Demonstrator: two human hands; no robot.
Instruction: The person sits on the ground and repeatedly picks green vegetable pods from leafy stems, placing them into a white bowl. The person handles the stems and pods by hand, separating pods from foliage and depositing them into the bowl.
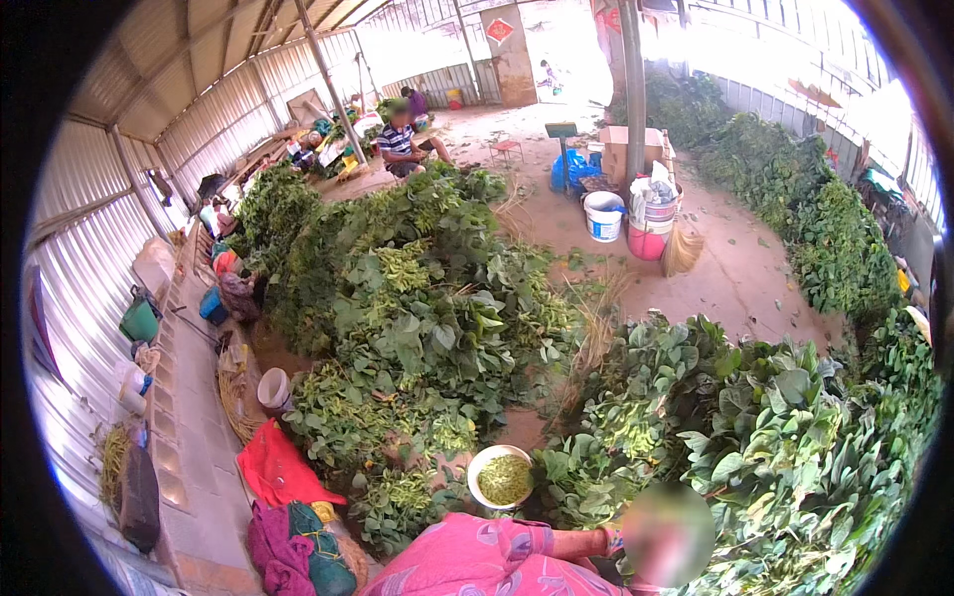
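Pink patterned clothing (pixel 477 555) fills the bottom centre. From it a bare limb, probably my right forearm, reaches right to a multicoloured covering, perhaps a glove on my right hand (pixel 614 540). A round blurred patch hides what lies beyond, so its hold cannot be seen. My left hand is out of view. Just above the clothing stands a white bucket (pixel 475 484) holding green pods (pixel 504 479). Leafy green bean plants (pixel 775 439) are heaped around the blurred patch and to its right. A larger heap of podded plants (pixel 440 320) spreads beyond the bucket.
A red cloth (pixel 282 465), a purple cloth (pixel 277 547) and an empty white bucket (pixel 274 389) lie left. Farther off are a seated person (pixel 402 145), a metal post (pixel 635 97), more buckets (pixel 603 216) and a straw broom (pixel 682 249). A low block ledge (pixel 201 454) runs along the left.
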